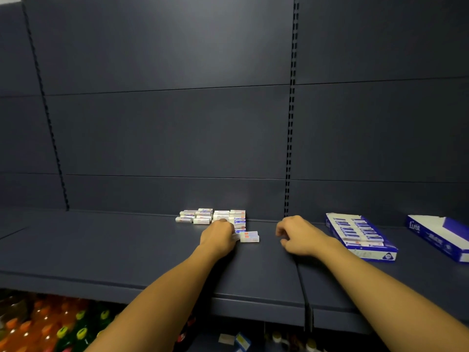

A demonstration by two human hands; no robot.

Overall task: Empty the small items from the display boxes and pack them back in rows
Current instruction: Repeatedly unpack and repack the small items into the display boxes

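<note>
Several small white erasers with blue and red print lie in a loose pile (215, 216) near the back of the dark shelf (127, 250). My left hand (218, 236) rests against the pile's front, fingers curled over one or two erasers (250, 237) that stick out to its right. My right hand (302, 236) hovers a little to the right with fingers bent and nothing in it. A blue and white display box (361, 236) lies open on the right, with two rows of erasers inside.
A second blue and white box (439, 236) lies at the far right edge. Slotted uprights run up the dark back panel. Bottles with orange and yellow caps (50, 326) stand on the level below the shelf.
</note>
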